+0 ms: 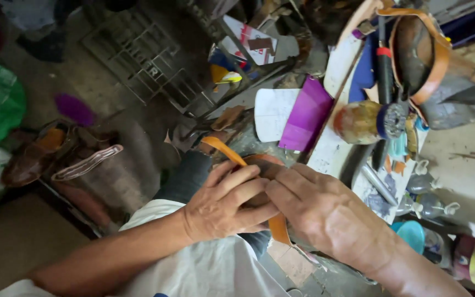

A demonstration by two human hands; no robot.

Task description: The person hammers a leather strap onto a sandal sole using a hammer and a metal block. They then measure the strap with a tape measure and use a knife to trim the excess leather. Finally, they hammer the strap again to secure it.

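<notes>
Both hands meet over my lap on an orange-tan leather strap (222, 149) that curls up to the left and hangs down between them. My left hand (224, 203) wraps its fingers over the strap and the brown leather piece under it. My right hand (320, 212) presses on the same piece from the right, fingertips touching the left hand's fingers. The part of the strap under the hands is hidden.
A cluttered bench at right holds a glue jar with a brush (361, 122), a purple sheet (307, 114), a white cut pattern (273, 113), small plastic bottles (427, 206) and a leather shoe upper (419, 52). A brown shoe (31, 159) and a metal grate (147, 60) lie on the floor.
</notes>
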